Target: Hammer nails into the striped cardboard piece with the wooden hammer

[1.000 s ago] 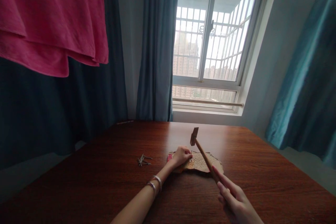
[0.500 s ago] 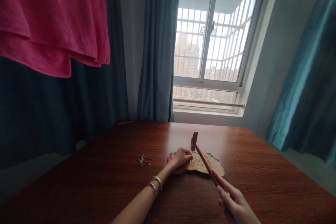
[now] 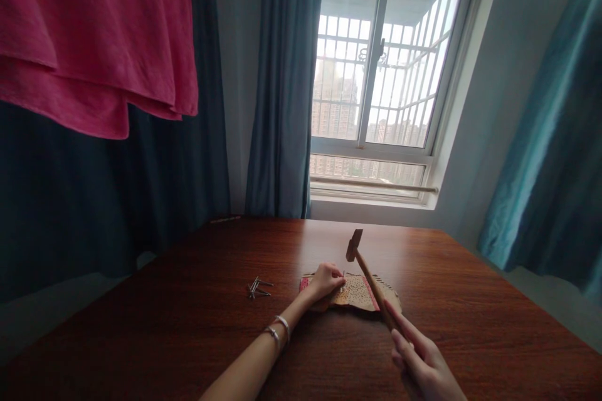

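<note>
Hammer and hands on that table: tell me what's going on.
The right hand grips a hammer by its handle, the head raised and clear of a thin upright nail. The left hand pinches that nail over a dotted, cardboard-like piece. More nails lie on the wooden table, left of the piece.

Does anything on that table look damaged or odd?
Yes: the cardboard under the left hand looks battered, its edge uneven and its surface peppered with small dark marks, possibly holes. The nails left of it lie crisscrossed in a loose pile, which seems untidy rather than odd.
</note>
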A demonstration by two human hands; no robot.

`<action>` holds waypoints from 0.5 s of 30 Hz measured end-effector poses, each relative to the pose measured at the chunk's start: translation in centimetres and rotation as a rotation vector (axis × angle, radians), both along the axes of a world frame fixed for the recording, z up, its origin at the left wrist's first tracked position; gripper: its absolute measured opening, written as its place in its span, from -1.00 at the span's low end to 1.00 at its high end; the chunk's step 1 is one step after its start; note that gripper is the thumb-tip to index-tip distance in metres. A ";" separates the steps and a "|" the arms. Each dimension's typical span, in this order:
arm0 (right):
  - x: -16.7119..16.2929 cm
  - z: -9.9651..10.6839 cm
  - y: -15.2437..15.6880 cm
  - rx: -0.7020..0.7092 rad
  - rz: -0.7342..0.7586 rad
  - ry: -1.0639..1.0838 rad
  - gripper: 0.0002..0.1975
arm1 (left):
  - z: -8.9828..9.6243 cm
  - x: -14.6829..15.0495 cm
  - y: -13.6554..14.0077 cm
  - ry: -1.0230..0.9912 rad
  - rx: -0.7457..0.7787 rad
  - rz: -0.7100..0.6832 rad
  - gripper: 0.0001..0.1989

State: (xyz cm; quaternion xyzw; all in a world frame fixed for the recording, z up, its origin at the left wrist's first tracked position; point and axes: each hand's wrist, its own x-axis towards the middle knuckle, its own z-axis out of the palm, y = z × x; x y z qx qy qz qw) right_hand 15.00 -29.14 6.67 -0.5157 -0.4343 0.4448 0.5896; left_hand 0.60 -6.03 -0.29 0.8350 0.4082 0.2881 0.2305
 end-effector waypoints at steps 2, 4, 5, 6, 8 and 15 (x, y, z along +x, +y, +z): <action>0.0 0.1 -0.1 -0.023 0.020 0.001 -0.35 | 0.0 0.0 0.0 0.005 0.002 0.000 -0.76; 0.0 -0.1 -0.2 -0.033 0.030 0.005 -0.35 | 0.0 -0.1 0.0 0.008 0.001 -0.007 -0.76; 0.0 -0.2 -0.2 -0.043 0.035 0.007 -0.35 | 0.0 -0.1 0.1 0.008 0.000 -0.013 -0.76; 0.0 -0.2 -0.2 -0.051 0.040 0.009 -0.35 | 0.0 -0.1 0.1 0.006 0.000 -0.019 -0.76; -0.1 -0.2 -0.3 -0.050 0.043 0.019 -0.34 | 0.0 -0.2 0.1 0.000 0.005 -0.028 -0.76; -0.3 -0.4 -0.3 -0.017 0.042 0.012 -0.36 | 0.2 -0.1 0.0 0.011 -0.025 -0.018 -0.77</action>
